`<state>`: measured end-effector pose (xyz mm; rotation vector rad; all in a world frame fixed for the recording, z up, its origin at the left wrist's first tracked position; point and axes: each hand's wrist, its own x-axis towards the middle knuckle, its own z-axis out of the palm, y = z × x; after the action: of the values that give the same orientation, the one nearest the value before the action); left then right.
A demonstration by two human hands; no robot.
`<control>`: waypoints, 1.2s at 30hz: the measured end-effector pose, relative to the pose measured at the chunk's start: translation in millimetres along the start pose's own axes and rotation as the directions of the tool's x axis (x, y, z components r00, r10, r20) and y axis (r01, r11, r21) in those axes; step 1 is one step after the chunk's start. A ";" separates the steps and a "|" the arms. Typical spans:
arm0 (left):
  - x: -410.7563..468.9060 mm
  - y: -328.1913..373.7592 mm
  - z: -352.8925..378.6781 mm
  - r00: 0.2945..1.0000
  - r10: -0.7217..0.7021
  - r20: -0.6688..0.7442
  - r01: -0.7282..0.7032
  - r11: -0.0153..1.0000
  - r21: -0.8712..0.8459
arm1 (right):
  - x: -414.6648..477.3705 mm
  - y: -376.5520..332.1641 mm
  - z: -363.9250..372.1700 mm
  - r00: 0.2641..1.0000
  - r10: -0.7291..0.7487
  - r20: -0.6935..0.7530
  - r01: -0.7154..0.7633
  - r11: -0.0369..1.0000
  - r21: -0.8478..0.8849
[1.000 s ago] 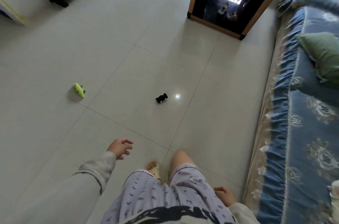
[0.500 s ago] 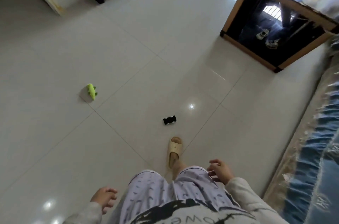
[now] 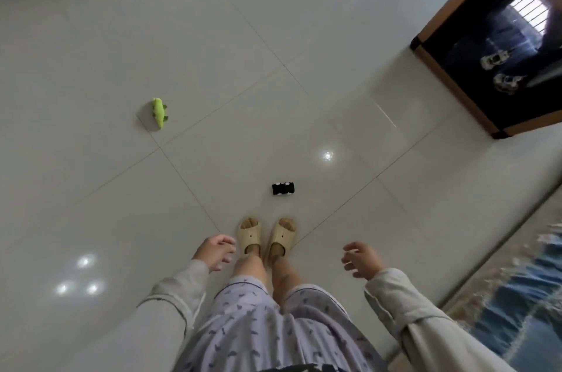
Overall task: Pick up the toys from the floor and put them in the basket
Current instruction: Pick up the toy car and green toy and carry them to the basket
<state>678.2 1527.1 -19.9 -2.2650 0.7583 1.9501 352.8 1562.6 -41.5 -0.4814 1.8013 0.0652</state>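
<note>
A small black toy car (image 3: pixel 283 188) lies on the pale tiled floor just ahead of my two slippered feet (image 3: pixel 266 236). Farther off to the left rests a green plush crocodile (image 3: pixel 160 113). My left hand (image 3: pixel 215 251) hangs beside my left leg, fingers loosely apart and holding nothing. My right hand (image 3: pixel 360 259) is out to the right of my legs, also open and empty. Both hands are well above the toys and touch neither. No basket is in view.
A low wood-framed table with a dark glass top (image 3: pixel 498 46) stands at the upper right. A blue patterned sofa cover with a fringe (image 3: pixel 523 295) runs along the right edge. Glossy floor tiles reflect ceiling lights.
I have walked closer to the black car and both feet now stand together behind it. The view has tilted down. Both hands have swung forward and spread at my sides.
</note>
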 end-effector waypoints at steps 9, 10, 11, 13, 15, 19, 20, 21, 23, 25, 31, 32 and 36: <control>93.9 29.2 2.7 0.995 -0.096 0.013 0.092 0.978 0.190 | 85.2 -49.4 3.9 0.997 0.036 0.065 -0.028 0.992 -0.122; 109.1 34.3 4.5 0.996 -0.088 0.013 0.083 0.976 0.201 | 102.6 -55.6 7.7 0.997 0.037 0.073 -0.027 0.991 -0.128; 126.6 38.8 6.7 0.997 -0.077 0.012 0.073 0.977 0.202 | 123.3 -61.5 13.1 0.997 0.032 0.075 -0.022 0.991 -0.134; 166.9 46.3 12.6 0.999 -0.043 0.025 0.037 0.980 0.195 | 172.1 -71.4 25.7 0.998 0.020 0.066 -0.010 0.990 -0.141; 211.9 52.1 20.8 0.999 -0.010 0.045 0.001 0.981 0.195 | 225.7 -82.3 39.7 0.998 -0.002 0.056 0.011 0.987 -0.159; 305.4 54.8 38.3 0.997 0.002 0.083 -0.021 0.974 0.225 | 329.5 -102.1 73.4 0.998 -0.066 0.018 0.068 0.965 -0.252; 330.2 52.6 43.0 0.995 0.001 0.096 -0.023 0.974 0.226 | 356.3 -104.6 81.7 0.996 -0.087 0.006 0.085 0.955 -0.284; 356.1 50.0 47.1 0.995 0.005 0.104 -0.028 0.975 0.220 | 383.0 -106.5 90.8 0.993 -0.117 -0.009 0.108 0.942 -0.317; 405.2 44.7 51.5 0.995 0.019 0.103 -0.039 0.979 0.199 | 433.7 -108.2 110.7 0.984 -0.179 -0.026 0.156 0.914 -0.375; 447.2 38.1 52.5 0.995 0.026 0.094 -0.041 0.988 0.152 | 480.9 -107.1 131.9 0.977 -0.211 -0.032 0.181 0.899 -0.398; 527.6 -7.5 50.2 0.996 -0.077 0.050 0.079 0.996 -0.038 | 579.1 -84.0 180.1 0.988 -0.131 -0.087 0.111 0.972 -0.205; 534.1 -16.0 49.7 0.994 -0.098 0.047 0.101 0.994 -0.052 | 587.5 -79.6 185.5 0.987 -0.130 -0.093 0.106 0.969 -0.225; 539.6 -42.7 46.6 0.986 -0.162 0.042 0.164 0.985 -0.054 | 598.5 -71.1 192.0 0.980 -0.182 -0.084 0.141 0.924 -0.356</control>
<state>695.7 1406.1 -549.2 -2.2357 0.5022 1.9565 430.6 1381.0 -642.4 -0.9026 1.8630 0.2499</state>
